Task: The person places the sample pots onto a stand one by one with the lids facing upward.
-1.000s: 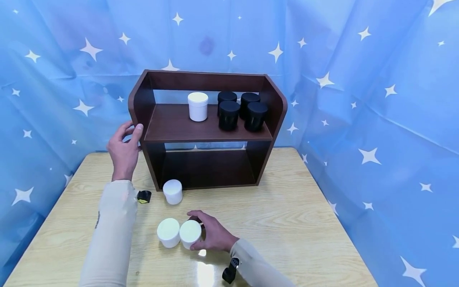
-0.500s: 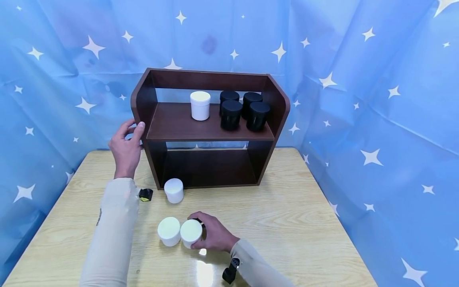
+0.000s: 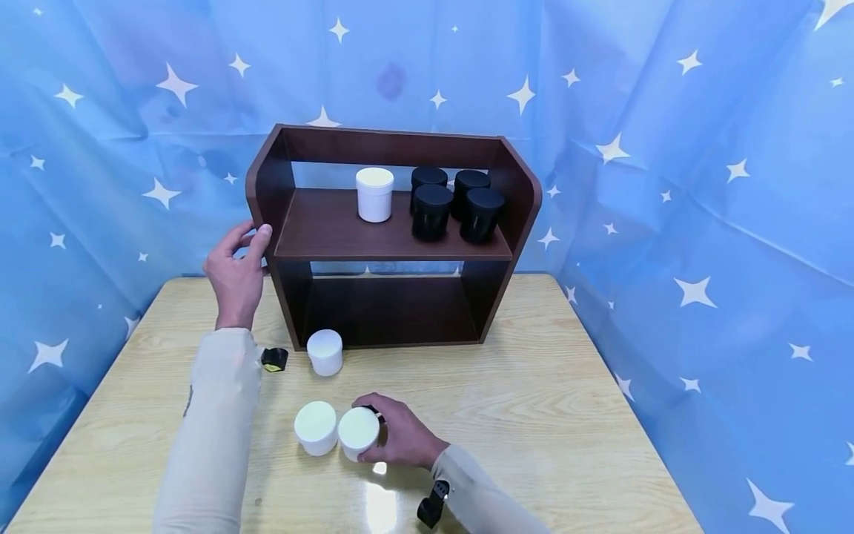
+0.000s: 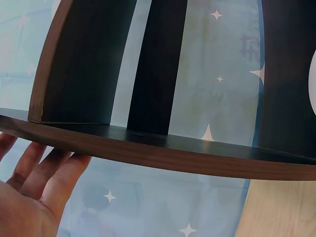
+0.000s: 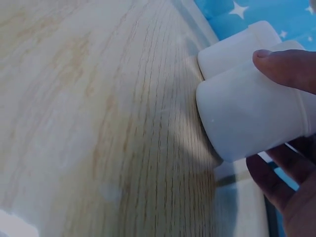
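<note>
My right hand (image 3: pixel 403 437) holds a white lidded jar (image 3: pixel 358 432) on the table, thumb on one side and fingers round the other. In the right wrist view this jar (image 5: pixel 247 108) stands on its base. A second white jar (image 3: pixel 316 428) is close on its left, and a third white jar (image 3: pixel 325 352) stands before the shelf's lower left corner. My left hand (image 3: pixel 235 278) touches the left side panel of a dark brown two-tier shelf (image 3: pixel 390 251). The left wrist view has its fingers (image 4: pixel 64 177) resting extended against the panel's outer face.
On the upper tier stand a white jar (image 3: pixel 375 196) and several black jars (image 3: pixel 431 215), the black ones grouped at the right. The wooden table (image 3: pixel 554 415) has a blue star-patterned curtain (image 3: pixel 667 185) behind it and at its sides.
The view has shifted slightly, carrying the whole scene a little to the right and up. Both hands keep their places on the shelf side and the white jar.
</note>
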A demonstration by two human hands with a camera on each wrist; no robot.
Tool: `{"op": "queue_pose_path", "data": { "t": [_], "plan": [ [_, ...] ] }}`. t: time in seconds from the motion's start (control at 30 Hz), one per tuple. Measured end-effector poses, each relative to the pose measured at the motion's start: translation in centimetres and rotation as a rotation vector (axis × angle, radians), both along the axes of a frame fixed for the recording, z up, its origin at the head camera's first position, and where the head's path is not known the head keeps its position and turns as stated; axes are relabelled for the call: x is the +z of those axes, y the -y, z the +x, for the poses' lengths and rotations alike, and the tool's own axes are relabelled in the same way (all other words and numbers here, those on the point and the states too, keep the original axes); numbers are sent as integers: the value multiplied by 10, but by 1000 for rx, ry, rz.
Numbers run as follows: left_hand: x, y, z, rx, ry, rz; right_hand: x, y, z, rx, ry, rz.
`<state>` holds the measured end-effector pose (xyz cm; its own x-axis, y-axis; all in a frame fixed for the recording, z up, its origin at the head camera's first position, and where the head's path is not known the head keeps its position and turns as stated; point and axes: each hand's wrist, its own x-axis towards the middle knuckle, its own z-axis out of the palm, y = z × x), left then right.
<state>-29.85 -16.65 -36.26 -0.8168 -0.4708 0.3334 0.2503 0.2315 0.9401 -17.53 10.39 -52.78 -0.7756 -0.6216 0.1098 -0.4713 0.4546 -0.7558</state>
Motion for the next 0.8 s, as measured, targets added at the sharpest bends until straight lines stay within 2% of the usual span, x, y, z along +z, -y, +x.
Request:
{"op": "queue_pose_path", "data": {
  "t": [0.2,0.43,0.8],
  "plan": [
    [0,-2,-1,0,13,-12,6,-4,0,-20,-13,-12],
    [0,-1,0,-6,27,-15,16,-5,-4,-50,14,-80],
    [0,1,3,-3,40,-37,28,-6,-10,-141,18,-165]
  ]
}}
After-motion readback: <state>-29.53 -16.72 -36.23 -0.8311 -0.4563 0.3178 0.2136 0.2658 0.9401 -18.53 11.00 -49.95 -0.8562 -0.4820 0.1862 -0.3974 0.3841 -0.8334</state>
